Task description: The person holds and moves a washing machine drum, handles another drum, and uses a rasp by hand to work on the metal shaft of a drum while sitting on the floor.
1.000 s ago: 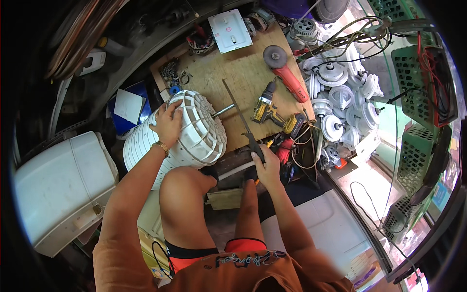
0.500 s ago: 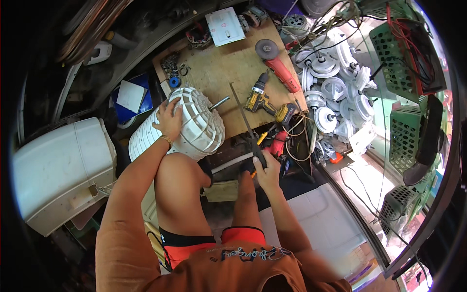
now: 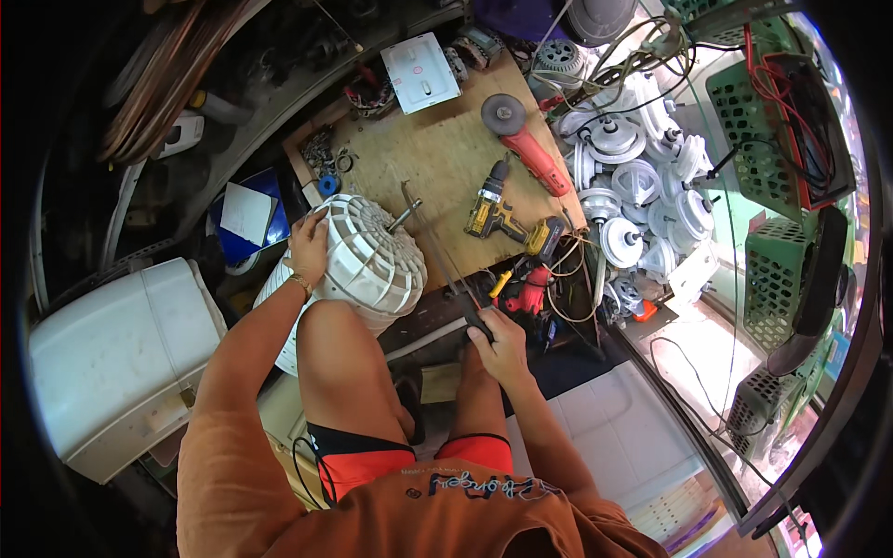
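Note:
A white ribbed plastic washing machine tub (image 3: 386, 279) lies tilted beside my left leg, its webbed base facing the board. From the middle of that base a metal shaft (image 3: 406, 215) sticks out. My left hand (image 3: 308, 249) rests on the tub's upper side, fingers stretched over the ribs. In my right hand (image 3: 503, 346) is the black handle of a long, thin saw, apparently a hacksaw (image 3: 445, 265). Its far end reaches up next to the shaft; whether the two touch, I cannot tell.
A cordless drill (image 3: 502, 209) and a red angle grinder (image 3: 532, 158) lie on the wooden board (image 3: 409, 139). White pulley-like parts (image 3: 621, 240) are piled at the right, near green perforated baskets (image 3: 777, 270). A white appliance housing (image 3: 112, 349) stands at left.
My right hand has brought the saw leftward, its far end now by the shaft. The tub's base has turned more upward, and my left hand has shifted slightly left and down.

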The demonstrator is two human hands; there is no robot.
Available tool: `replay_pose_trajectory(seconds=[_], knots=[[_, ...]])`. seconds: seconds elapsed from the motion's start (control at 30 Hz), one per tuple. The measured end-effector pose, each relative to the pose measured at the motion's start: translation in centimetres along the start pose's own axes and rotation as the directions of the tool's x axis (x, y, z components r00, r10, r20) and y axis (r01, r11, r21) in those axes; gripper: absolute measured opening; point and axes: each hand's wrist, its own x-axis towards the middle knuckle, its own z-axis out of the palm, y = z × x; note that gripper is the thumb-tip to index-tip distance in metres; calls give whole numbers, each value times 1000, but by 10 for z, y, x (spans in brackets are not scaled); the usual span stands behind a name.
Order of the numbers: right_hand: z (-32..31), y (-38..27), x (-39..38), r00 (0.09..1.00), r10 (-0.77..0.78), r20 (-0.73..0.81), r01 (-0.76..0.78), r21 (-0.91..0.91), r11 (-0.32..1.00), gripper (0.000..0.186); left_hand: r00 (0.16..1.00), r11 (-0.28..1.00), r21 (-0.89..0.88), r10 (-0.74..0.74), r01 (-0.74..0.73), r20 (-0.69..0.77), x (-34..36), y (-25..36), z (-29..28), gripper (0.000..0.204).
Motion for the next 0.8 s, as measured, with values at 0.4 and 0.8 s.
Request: replay_pose_trajectory(seconds=[0.4,0.8], knots=[[-6,-17,23,991,0,137,20,-149,989,30,1000,999,39,-15,15,-11,1,-1,-6,34],[9,-18,23,993,111,50,-106,-94,990,30,998,995,76,-57,56,8,9,6,-6,33]])
